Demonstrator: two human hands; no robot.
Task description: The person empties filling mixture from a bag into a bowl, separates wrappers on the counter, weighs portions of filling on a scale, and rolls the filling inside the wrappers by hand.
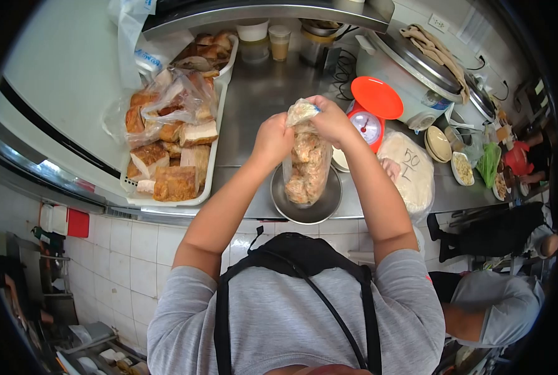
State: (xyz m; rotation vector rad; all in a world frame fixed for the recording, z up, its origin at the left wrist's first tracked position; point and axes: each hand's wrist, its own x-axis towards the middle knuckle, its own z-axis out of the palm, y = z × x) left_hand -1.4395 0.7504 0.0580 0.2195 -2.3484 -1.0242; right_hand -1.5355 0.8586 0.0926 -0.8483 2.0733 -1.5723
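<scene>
A clear plastic bag of chopped meat hangs upright, its lower end over or inside a round metal bowl; I cannot tell whether it touches the bottom. My left hand is closed on the bag's upper left side. On the upper right, my right hand pinches the gathered top, where a small blue bit shows by the fingers. Just beyond my right wrist stands a red kitchen scale with a round dial and a red pan. Part of a pale round lid or dish shows behind my right forearm.
A white tray of browned meat chunks, partly under plastic, lies left. To the right are a wrapped white bundle marked "50" and a large lidded cooker. Cups stand at the back. Other people work at right.
</scene>
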